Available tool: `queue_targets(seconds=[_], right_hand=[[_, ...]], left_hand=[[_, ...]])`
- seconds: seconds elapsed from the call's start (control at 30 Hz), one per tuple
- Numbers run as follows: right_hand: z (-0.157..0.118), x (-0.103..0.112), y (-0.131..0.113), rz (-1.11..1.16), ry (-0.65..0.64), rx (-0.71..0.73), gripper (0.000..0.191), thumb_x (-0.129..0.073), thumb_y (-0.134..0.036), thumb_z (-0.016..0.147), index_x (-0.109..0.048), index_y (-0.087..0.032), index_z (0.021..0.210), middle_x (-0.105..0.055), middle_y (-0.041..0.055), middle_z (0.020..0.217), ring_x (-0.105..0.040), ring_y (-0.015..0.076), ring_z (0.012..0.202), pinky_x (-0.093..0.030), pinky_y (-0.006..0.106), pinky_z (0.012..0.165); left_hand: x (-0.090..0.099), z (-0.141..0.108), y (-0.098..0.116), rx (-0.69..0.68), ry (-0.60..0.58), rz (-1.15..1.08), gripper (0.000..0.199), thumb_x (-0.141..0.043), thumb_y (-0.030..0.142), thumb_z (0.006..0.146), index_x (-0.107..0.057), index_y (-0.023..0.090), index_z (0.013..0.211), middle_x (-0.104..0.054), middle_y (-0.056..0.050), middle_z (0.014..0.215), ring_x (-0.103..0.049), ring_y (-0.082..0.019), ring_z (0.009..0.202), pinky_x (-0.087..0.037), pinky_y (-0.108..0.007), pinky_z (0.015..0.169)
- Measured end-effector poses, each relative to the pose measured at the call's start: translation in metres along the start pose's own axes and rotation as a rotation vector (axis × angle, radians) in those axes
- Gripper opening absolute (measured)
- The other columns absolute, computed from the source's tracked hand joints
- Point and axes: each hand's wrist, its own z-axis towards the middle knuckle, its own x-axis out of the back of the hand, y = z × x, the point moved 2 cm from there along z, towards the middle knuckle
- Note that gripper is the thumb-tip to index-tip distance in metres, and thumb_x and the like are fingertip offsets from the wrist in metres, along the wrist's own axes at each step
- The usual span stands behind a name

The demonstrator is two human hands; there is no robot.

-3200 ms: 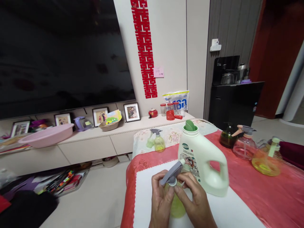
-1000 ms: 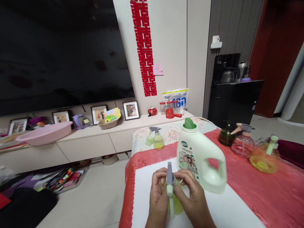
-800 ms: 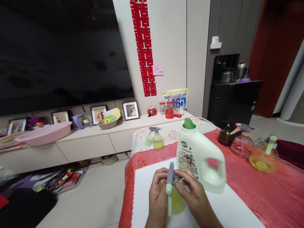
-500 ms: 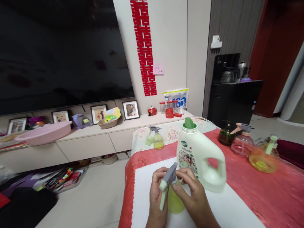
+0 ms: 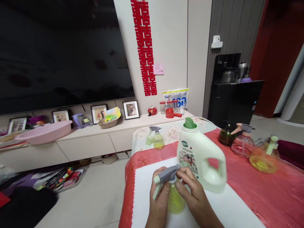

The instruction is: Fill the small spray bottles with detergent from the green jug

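Note:
A small spray bottle (image 5: 176, 200) with yellow-green liquid stands upright on the white mat, its grey and pale green spray head (image 5: 167, 174) on its neck. My left hand (image 5: 159, 193) is closed round the left side of the spray head and neck. The fingers of my right hand (image 5: 192, 190) pinch the neck and the back of the spray head from the right. Just behind my hands stands a large pale green jug (image 5: 201, 158) with a green piece (image 5: 189, 123) in its open mouth.
Another spray bottle (image 5: 158, 141) stands at the table's back left. Several bottles, one pink (image 5: 242, 146) and one yellow (image 5: 263, 161), stand on the red cloth (image 5: 268, 193) at right. A low cabinet (image 5: 87, 141) with a pink basin (image 5: 45, 133) runs along the wall.
The spray head has turned, so its nozzle points further left. My left thumb now shows against the neck. The bottle and the jug have stayed in place.

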Motion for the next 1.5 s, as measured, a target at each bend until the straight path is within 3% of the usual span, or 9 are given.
queue_targets(seconds=[0.1, 0.2, 0.4, 0.53, 0.7, 0.93, 1.17, 1.37, 1.5], right_hand=[[0.000, 0.000, 0.000, -0.023, 0.060, 0.007, 0.023, -0.048, -0.035, 0.103, -0.063, -0.018, 0.103, -0.049, 0.0016, 0.100, -0.050, 0.0077, 0.094, -0.040, 0.013, 0.083], [-0.001, -0.004, -0.001, -0.087, 0.151, 0.062, 0.015, -0.055, -0.029, 0.098, -0.062, -0.017, 0.098, -0.049, 0.0005, 0.095, -0.048, 0.0073, 0.087, -0.040, 0.014, 0.078], [-0.004, -0.010, 0.000, -0.144, 0.269, 0.086, 0.015, -0.063, -0.026, 0.091, -0.060, -0.016, 0.102, -0.052, -0.0002, 0.097, -0.049, 0.0072, 0.086, -0.041, 0.014, 0.075], [-0.004, -0.007, 0.004, -0.101, 0.217, 0.032, 0.017, -0.063, -0.029, 0.091, -0.060, -0.016, 0.103, -0.053, 0.0003, 0.100, -0.051, 0.0078, 0.091, -0.041, 0.015, 0.076], [-0.001, -0.002, -0.003, -0.040, 0.033, 0.026, 0.027, -0.048, -0.035, 0.103, -0.061, -0.020, 0.121, -0.050, 0.0020, 0.112, -0.051, 0.0078, 0.104, -0.041, 0.014, 0.087], [-0.002, -0.003, -0.002, -0.101, 0.102, 0.093, 0.021, -0.052, -0.025, 0.100, -0.062, -0.022, 0.118, -0.051, -0.0004, 0.106, -0.051, 0.0059, 0.102, -0.040, 0.011, 0.087], [-0.004, -0.007, -0.003, -0.167, 0.213, 0.148, 0.016, -0.054, -0.021, 0.098, -0.060, -0.019, 0.113, -0.051, 0.0001, 0.103, -0.051, 0.0062, 0.099, -0.041, 0.012, 0.087], [-0.002, -0.005, -0.004, -0.124, 0.072, 0.091, 0.022, -0.048, -0.028, 0.102, -0.063, -0.020, 0.118, -0.048, 0.0014, 0.108, -0.050, 0.0071, 0.102, -0.040, 0.013, 0.089], [-0.003, -0.006, -0.001, -0.117, 0.074, 0.073, 0.023, -0.047, -0.029, 0.103, -0.063, -0.019, 0.116, -0.047, 0.0026, 0.106, -0.050, 0.0083, 0.100, -0.041, 0.016, 0.089]], left_hand=[[0.001, 0.000, -0.002, 0.027, 0.023, 0.029, 0.045, -0.079, 0.049, 0.073, -0.072, 0.018, 0.105, -0.075, -0.011, 0.101, -0.067, -0.032, 0.105, -0.050, -0.042, 0.096], [0.000, -0.001, -0.007, 0.113, -0.045, -0.034, 0.043, -0.077, 0.049, 0.075, -0.072, 0.017, 0.103, -0.074, -0.013, 0.102, -0.067, -0.032, 0.104, -0.050, -0.041, 0.095], [-0.004, -0.002, -0.005, 0.128, -0.095, -0.162, 0.037, -0.071, 0.047, 0.082, -0.066, 0.017, 0.104, -0.071, -0.010, 0.099, -0.066, -0.025, 0.095, -0.052, -0.037, 0.087], [-0.005, -0.001, 0.000, 0.103, -0.150, -0.166, 0.036, -0.075, 0.046, 0.079, -0.066, 0.017, 0.098, -0.070, -0.008, 0.088, -0.066, -0.022, 0.084, -0.052, -0.034, 0.081], [-0.003, 0.000, -0.006, 0.135, -0.125, -0.151, 0.037, -0.076, 0.048, 0.077, -0.064, 0.018, 0.094, -0.069, -0.006, 0.084, -0.065, -0.020, 0.077, -0.051, -0.033, 0.076], [-0.002, 0.000, -0.004, 0.058, -0.084, -0.062, 0.033, -0.072, 0.050, 0.081, -0.063, 0.019, 0.086, -0.063, -0.003, 0.081, -0.061, -0.019, 0.077, -0.049, -0.030, 0.074], [-0.001, -0.001, -0.006, 0.015, -0.142, -0.054, 0.025, -0.063, 0.046, 0.089, -0.060, 0.021, 0.091, -0.059, -0.001, 0.082, -0.056, -0.016, 0.076, -0.046, -0.026, 0.073], [0.000, 0.001, -0.010, 0.030, -0.169, -0.061, 0.027, -0.065, 0.046, 0.087, -0.060, 0.021, 0.092, -0.063, -0.004, 0.086, -0.060, -0.021, 0.083, -0.048, -0.031, 0.077], [-0.003, -0.001, -0.007, 0.044, -0.162, -0.090, 0.026, -0.067, 0.047, 0.086, -0.061, 0.021, 0.091, -0.064, -0.004, 0.088, -0.061, -0.021, 0.081, -0.048, -0.030, 0.074]])
